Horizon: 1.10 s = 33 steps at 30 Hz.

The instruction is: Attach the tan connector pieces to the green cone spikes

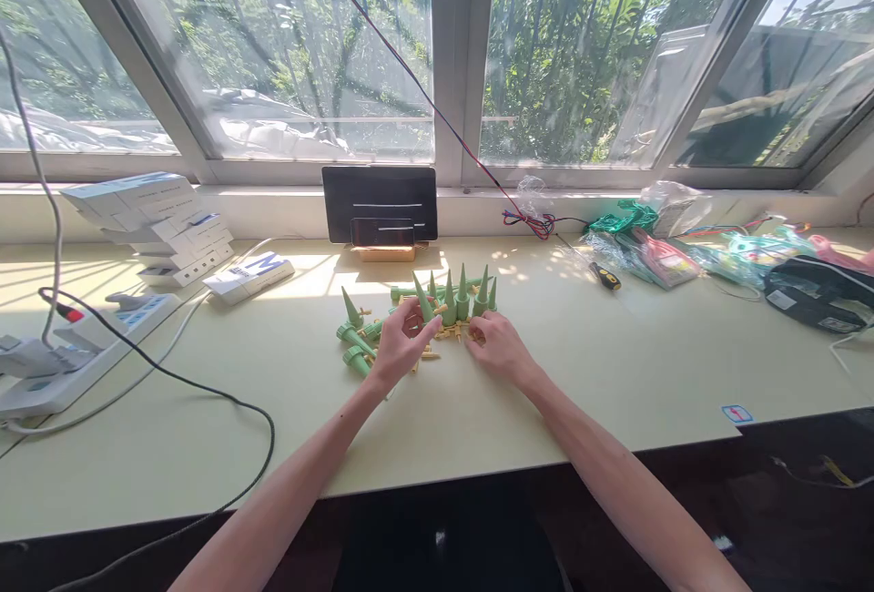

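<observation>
A cluster of green plastic cones (pixel 459 293) stands and lies on the pale table (pixel 478 410), mixed with small tan connector pieces (pixel 454 332). My left hand (pixel 400 346) has its fingers curled around a green cone at the cluster's left side. More green cones (pixel 355 346) lie tipped over just left of it. My right hand (pixel 497 348) rests palm down at the cluster's right edge, fingertips pinched among the tan pieces; what they hold is too small to make out.
A dark tablet on a stand (pixel 380 205) leans behind the cones. White boxes (pixel 160 223), a power strip (pixel 75 346) and a black cable (pixel 205 387) lie left. A screwdriver (pixel 604 276), plastic bags (pixel 655 250) and a black pouch (pixel 819 291) lie right.
</observation>
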Each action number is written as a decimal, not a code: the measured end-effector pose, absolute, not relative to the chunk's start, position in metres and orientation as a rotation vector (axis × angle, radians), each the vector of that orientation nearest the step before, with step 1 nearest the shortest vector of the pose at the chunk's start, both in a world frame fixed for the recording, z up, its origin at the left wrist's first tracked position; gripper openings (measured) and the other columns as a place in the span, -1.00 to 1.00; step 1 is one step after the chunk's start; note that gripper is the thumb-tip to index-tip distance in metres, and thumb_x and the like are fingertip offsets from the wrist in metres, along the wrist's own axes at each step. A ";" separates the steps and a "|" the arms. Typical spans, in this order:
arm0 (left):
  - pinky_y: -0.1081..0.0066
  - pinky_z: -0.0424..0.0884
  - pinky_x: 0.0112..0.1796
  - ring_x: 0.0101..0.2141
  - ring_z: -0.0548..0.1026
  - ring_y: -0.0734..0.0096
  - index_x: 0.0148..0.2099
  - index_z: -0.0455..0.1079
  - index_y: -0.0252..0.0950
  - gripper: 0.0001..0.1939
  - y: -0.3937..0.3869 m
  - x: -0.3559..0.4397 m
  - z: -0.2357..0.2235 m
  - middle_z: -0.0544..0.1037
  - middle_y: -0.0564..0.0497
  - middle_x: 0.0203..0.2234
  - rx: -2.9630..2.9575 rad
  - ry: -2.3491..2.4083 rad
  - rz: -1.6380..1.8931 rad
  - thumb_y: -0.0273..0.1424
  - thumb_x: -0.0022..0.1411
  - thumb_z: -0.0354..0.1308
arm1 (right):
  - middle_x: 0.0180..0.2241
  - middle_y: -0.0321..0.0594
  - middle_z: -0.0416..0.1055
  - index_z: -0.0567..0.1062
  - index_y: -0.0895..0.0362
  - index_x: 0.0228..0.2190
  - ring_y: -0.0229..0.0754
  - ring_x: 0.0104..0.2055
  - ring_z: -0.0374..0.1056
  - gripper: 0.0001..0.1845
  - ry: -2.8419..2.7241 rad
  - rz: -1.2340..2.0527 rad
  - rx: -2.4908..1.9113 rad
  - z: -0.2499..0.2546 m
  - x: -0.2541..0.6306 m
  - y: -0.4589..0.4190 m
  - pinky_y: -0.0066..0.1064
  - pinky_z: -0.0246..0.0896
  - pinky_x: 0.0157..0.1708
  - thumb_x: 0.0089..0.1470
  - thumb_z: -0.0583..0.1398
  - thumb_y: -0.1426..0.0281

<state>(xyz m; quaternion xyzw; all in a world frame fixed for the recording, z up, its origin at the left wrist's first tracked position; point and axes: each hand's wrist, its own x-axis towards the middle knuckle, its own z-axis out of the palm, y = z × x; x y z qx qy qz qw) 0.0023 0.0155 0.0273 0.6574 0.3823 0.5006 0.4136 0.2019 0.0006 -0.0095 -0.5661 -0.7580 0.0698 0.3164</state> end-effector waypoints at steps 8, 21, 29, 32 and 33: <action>0.35 0.58 -0.36 -0.27 0.60 0.23 0.01 0.39 -0.28 -0.58 0.015 0.002 0.027 0.57 -0.06 -0.27 1.675 0.974 1.256 -0.18 0.17 0.28 | -0.48 -0.22 0.32 0.37 0.12 -0.53 -0.14 -0.37 0.28 -0.81 -1.994 0.204 -1.452 -0.012 0.201 0.001 -0.34 0.20 -0.35 0.09 0.17 0.54; 0.40 0.50 -0.48 -0.51 0.42 0.46 0.07 0.38 -0.27 -0.59 0.014 0.003 0.021 0.52 -0.06 -0.28 1.997 1.067 1.219 -0.21 0.24 0.20 | -0.38 -0.23 0.44 0.42 0.11 -0.30 -0.21 -0.42 0.31 -0.79 -1.619 0.470 -1.142 0.007 0.191 -0.008 -0.40 0.24 -0.41 0.29 0.07 0.27; 0.45 0.42 -0.53 -0.52 0.36 0.46 0.06 0.39 -0.27 -0.61 0.016 0.004 0.018 0.50 -0.03 -0.35 2.084 1.098 1.240 -0.22 0.24 0.19 | -0.35 -0.19 0.48 0.47 0.10 -0.30 -0.18 -0.37 0.36 -0.76 -1.606 0.477 -1.101 0.010 0.188 -0.011 -0.37 0.30 -0.37 0.27 0.09 0.22; 0.46 0.41 -0.53 -0.52 0.37 0.46 0.06 0.39 -0.26 -0.62 0.016 0.004 0.017 0.49 -0.02 -0.35 2.090 1.095 1.244 -0.23 0.24 0.18 | -0.34 -0.18 0.48 0.48 0.10 -0.29 -0.17 -0.37 0.36 -0.73 -1.608 0.477 -1.102 0.012 0.187 -0.012 -0.36 0.32 -0.36 0.28 0.09 0.21; 0.47 0.41 -0.53 -0.51 0.37 0.46 0.06 0.38 -0.26 -0.62 0.016 0.004 0.017 0.49 -0.02 -0.35 2.093 1.094 1.246 -0.23 0.24 0.18 | -0.34 -0.18 0.49 0.48 0.10 -0.30 -0.17 -0.37 0.36 -0.73 -1.606 0.477 -1.100 0.012 0.187 -0.012 -0.36 0.32 -0.36 0.28 0.09 0.20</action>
